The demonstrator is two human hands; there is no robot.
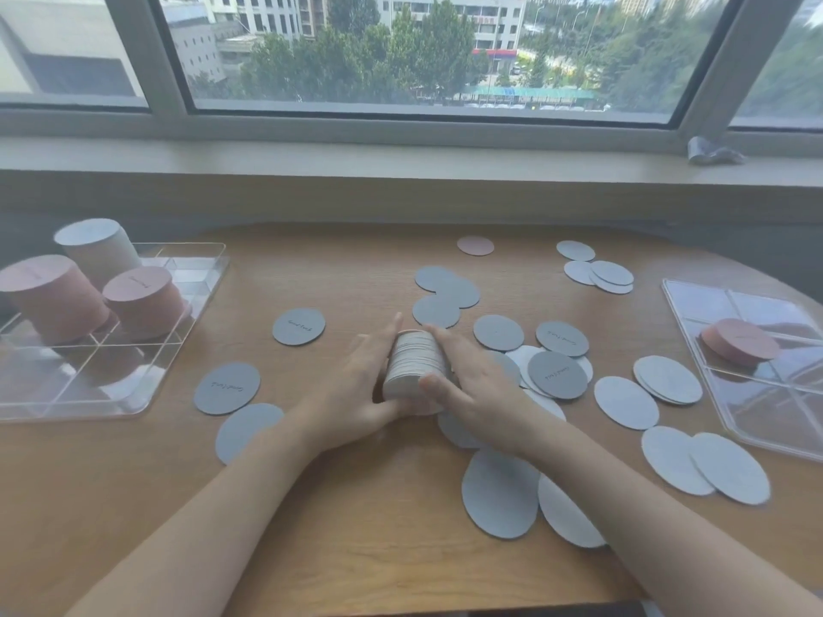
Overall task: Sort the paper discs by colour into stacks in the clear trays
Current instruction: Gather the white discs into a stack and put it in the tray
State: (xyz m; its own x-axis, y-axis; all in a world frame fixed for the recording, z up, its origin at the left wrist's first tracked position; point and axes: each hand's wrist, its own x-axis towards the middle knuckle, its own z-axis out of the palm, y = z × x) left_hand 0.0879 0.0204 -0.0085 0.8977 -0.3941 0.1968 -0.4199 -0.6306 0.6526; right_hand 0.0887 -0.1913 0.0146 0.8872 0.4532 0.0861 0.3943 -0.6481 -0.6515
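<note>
**Squaring a grey stack at the desk's centre**

Pressing in from both sides, the left hand (356,385) and the right hand (472,376) clasp a stack of grey paper discs (416,367) turned on its edge at the middle of the wooden desk (356,527). The left hand's fingers lie along the stack's left side with the thumb reaching under its near end; the right hand's fingers lie along the right side and its thumb presses the near face. Both hands are closed on the stack, not slack.

Loose grey discs (499,332) lie scattered flat across the desk, most of them between the hands and the right edge, several overlapping one another. Some carry small handwriting, such as one (298,326) toward the left of the hands and another (227,387) nearer the front. A single pink disc (475,245) lies apart near the desk's far edge.

At the left edge sits a clear tray with dividers (196,296). It holds two tall pink stacks (53,296) and (142,300) in neighbouring compartments, and behind them a tall pale grey stack (98,247). The compartments toward the front of that tray hold nothing that can be made out.

At the right edge sits a second clear tray (694,296), partly cut by the frame. One short pink stack (739,340) rests in it.

Beyond the desk's far edge runs a window sill (401,158).
</note>
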